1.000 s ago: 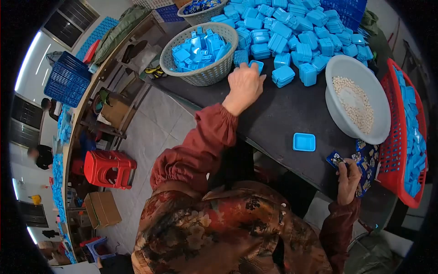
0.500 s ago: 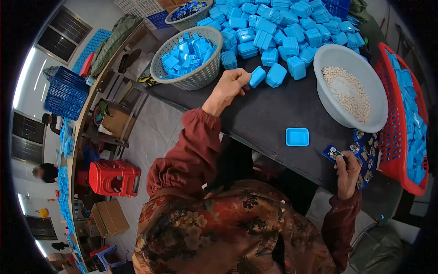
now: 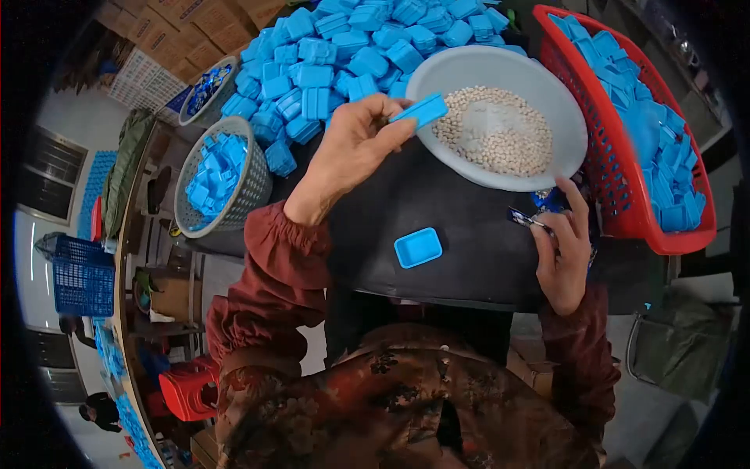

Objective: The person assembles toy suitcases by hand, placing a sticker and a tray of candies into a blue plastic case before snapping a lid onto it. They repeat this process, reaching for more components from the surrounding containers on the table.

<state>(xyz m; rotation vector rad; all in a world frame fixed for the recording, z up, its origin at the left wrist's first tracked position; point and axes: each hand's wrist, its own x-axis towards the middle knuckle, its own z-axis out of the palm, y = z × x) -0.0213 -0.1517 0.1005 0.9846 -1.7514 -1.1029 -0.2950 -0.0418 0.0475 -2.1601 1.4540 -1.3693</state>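
Note:
My left hand [image 3: 348, 152] is raised over the near-left rim of a pale grey basin [image 3: 574, 144]. Between its thumb and fingers is a small blue plastic box [image 3: 422, 111], seen edge-on. Small off-white pellets [image 3: 508, 148] lie in the basin. At the right, my right hand [image 3: 564, 262] pinches a small dark printed packet [image 3: 520, 217], its index finger stretched out toward the basin. More blue printed packets [image 3: 551, 200] lie behind that hand, partly hidden. A shallow, open blue tray [image 3: 418, 248] sits on the black tabletop [image 3: 484, 270] between my hands.
A big heap of closed blue boxes [image 3: 328, 66] covers the back of the table. On the left stands a grey basket [image 3: 254, 184] of blue pieces, with another basket [image 3: 205, 98] behind it. A red basket [image 3: 625, 184] of blue parts borders the right side.
My left hand has moved right from the heap's edge to the basin with a blue box. My right hand still holds the packet, now tilted more edge-on. The whole view has turned.

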